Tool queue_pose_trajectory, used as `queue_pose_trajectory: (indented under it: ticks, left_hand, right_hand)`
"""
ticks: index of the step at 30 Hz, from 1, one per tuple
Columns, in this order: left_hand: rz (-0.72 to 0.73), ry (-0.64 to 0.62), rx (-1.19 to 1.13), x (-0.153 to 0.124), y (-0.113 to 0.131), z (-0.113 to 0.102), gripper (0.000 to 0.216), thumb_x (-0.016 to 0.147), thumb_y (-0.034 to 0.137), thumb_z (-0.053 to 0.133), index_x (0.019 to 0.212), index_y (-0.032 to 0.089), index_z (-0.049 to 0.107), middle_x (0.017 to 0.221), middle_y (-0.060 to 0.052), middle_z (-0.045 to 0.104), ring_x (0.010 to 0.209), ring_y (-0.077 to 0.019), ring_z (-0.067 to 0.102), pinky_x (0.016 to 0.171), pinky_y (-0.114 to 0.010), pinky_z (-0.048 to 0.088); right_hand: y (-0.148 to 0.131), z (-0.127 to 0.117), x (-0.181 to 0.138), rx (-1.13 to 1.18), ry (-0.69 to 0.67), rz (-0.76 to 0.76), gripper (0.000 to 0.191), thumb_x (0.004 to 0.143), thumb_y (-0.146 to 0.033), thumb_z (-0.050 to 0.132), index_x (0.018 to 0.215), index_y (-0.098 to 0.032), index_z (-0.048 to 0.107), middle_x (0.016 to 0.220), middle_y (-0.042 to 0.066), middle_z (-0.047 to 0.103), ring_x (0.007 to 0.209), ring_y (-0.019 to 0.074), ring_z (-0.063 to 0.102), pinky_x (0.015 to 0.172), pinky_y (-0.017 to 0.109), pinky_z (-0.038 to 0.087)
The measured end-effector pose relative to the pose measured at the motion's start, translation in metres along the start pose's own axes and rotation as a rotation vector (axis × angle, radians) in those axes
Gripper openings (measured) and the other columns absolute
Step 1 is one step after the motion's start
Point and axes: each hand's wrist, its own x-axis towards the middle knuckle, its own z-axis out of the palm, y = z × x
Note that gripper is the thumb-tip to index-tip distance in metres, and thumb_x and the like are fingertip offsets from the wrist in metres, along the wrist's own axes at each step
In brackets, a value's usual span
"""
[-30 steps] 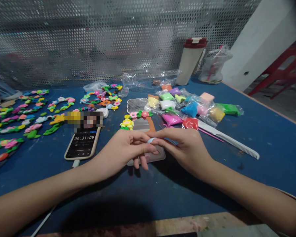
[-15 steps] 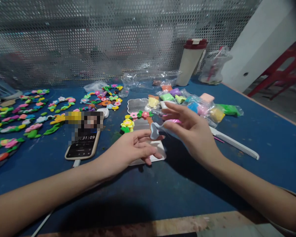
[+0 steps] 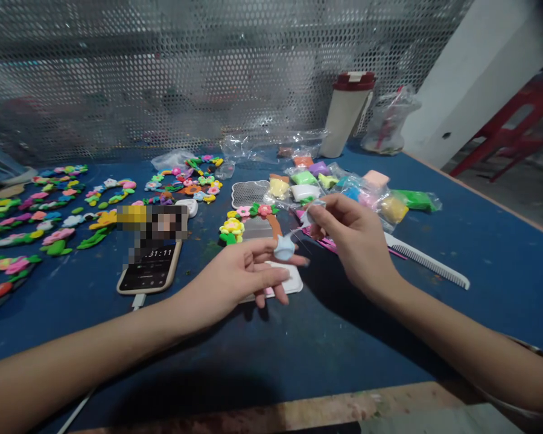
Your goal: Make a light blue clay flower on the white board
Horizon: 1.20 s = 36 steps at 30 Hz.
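Right-hand fingers (image 3: 330, 212) pinched closed on a pale wisp (image 3: 306, 218) above the worktop (image 3: 479, 325), too thin to tell clay from film; left hand (image 3: 233, 280) open, pale-blue clay lump (image 3: 284, 248) on its fingers, likely light and soft, best lifted by a gentle fingertip pinch.

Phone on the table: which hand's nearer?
Left. The left hand lies just right of the phone; the right hand is farther right, beyond the left hand.
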Motion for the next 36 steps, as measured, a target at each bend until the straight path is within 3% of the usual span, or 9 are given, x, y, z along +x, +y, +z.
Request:
queue_pose_trajectory:
  ticks: [3, 6, 10, 13, 16, 19, 23, 30, 36]
  left_hand:
    - [0.043, -0.007, -0.091, 0.003, -0.002, -0.003, 0.033, 0.08, 0.025, 0.066, 0.111, 0.016, 0.061, 0.071, -0.001, 0.069, 0.06, -0.0103, 0.062, 0.051, -0.016, 0.046]
    - [0.026, -0.003, 0.012, 0.002, 0.001, -0.005, 0.017, 0.084, 0.025, 0.06, 0.095, 0.014, 0.066, 0.054, 0.002, 0.064, 0.046, -0.0081, 0.057, 0.046, -0.016, 0.041]
    - [0.018, 0.083, 0.135, 0.0, 0.005, -0.005, 0.021, 0.086, 0.026, 0.057, 0.075, 0.012, 0.068, 0.043, 0.003, 0.058, 0.038, -0.0062, 0.05, 0.041, -0.015, 0.033]
    - [0.041, 0.092, 0.058, 0.003, 0.004, -0.008, 0.019, 0.085, 0.027, 0.058, 0.087, 0.012, 0.07, 0.052, 0.0, 0.064, 0.045, -0.0086, 0.055, 0.043, -0.016, 0.037]
    - [0.019, 0.053, -0.121, 0.008, 0.001, -0.012, 0.025, 0.086, 0.023, 0.056, 0.106, 0.013, 0.065, 0.064, -0.004, 0.069, 0.055, -0.0115, 0.062, 0.045, -0.017, 0.044]
    - [0.033, 0.002, -0.261, 0.009, -0.002, -0.014, 0.028, 0.087, 0.022, 0.053, 0.113, 0.014, 0.061, 0.081, -0.006, 0.07, 0.065, -0.0143, 0.067, 0.049, -0.019, 0.05]
    - [0.059, -0.047, -0.27, 0.006, -0.005, -0.008, 0.032, 0.091, 0.036, 0.05, 0.112, 0.013, 0.057, 0.082, -0.008, 0.07, 0.07, -0.017, 0.069, 0.054, -0.02, 0.052]
    - [0.015, -0.076, -0.243, 0.006, -0.004, -0.005, 0.049, 0.089, 0.056, 0.041, 0.117, 0.017, 0.052, 0.083, -0.009, 0.071, 0.071, -0.0173, 0.069, 0.055, -0.021, 0.05]
    - [0.012, 0.096, 0.068, 0.007, -0.008, -0.009, 0.049, 0.087, 0.059, 0.042, 0.07, 0.015, 0.053, 0.048, 0.004, 0.05, 0.039, -0.0059, 0.043, 0.039, -0.016, 0.033]
  right_hand:
    - [-0.002, 0.002, -0.003, -0.068, -0.121, -0.091, 0.025, 0.079, -0.023, 0.066, 0.103, -0.021, 0.061, 0.082, 0.0, 0.064, 0.076, 0.0143, 0.06, 0.065, 0.025, 0.048]
    - [-0.009, 0.007, -0.012, -0.185, -0.319, -0.216, 0.005, 0.082, -0.02, 0.063, 0.085, -0.019, 0.067, 0.081, 0.002, 0.068, 0.074, 0.0141, 0.062, 0.066, 0.025, 0.047]
    - [-0.014, 0.009, -0.016, -0.229, -0.306, -0.219, 0.015, 0.084, -0.018, 0.061, 0.07, -0.017, 0.067, 0.066, -0.001, 0.068, 0.06, 0.0115, 0.059, 0.058, 0.023, 0.044]
    - [-0.012, 0.006, -0.012, -0.157, -0.278, -0.11, 0.016, 0.088, -0.022, 0.056, 0.084, -0.018, 0.071, 0.078, 0.002, 0.072, 0.071, 0.0152, 0.065, 0.065, 0.027, 0.049]
    - [-0.005, 0.003, -0.008, -0.079, -0.339, -0.106, 0.027, 0.094, -0.029, 0.046, 0.109, -0.023, 0.068, 0.111, 0.006, 0.069, 0.104, 0.0196, 0.062, 0.092, 0.039, 0.047]
    - [0.002, 0.004, -0.008, -0.132, -0.433, -0.204, 0.033, 0.096, -0.029, 0.042, 0.124, -0.024, 0.059, 0.131, 0.008, 0.057, 0.123, 0.0191, 0.05, 0.105, 0.043, 0.036]
    - [0.005, 0.008, -0.011, -0.374, -0.481, -0.391, 0.04, 0.092, -0.028, 0.049, 0.132, -0.02, 0.051, 0.142, 0.014, 0.043, 0.131, 0.0246, 0.039, 0.106, 0.047, 0.034]
    - [0.001, 0.007, -0.01, -0.454, -0.264, -0.691, 0.012, 0.083, -0.024, 0.065, 0.093, -0.018, 0.069, 0.103, 0.012, 0.065, 0.097, 0.0204, 0.059, 0.085, 0.035, 0.046]
    - [0.002, 0.005, -0.011, -0.543, -0.257, -0.601, 0.032, 0.093, -0.028, 0.049, 0.069, -0.014, 0.064, 0.059, 0.002, 0.057, 0.057, 0.0134, 0.049, 0.056, 0.025, 0.039]
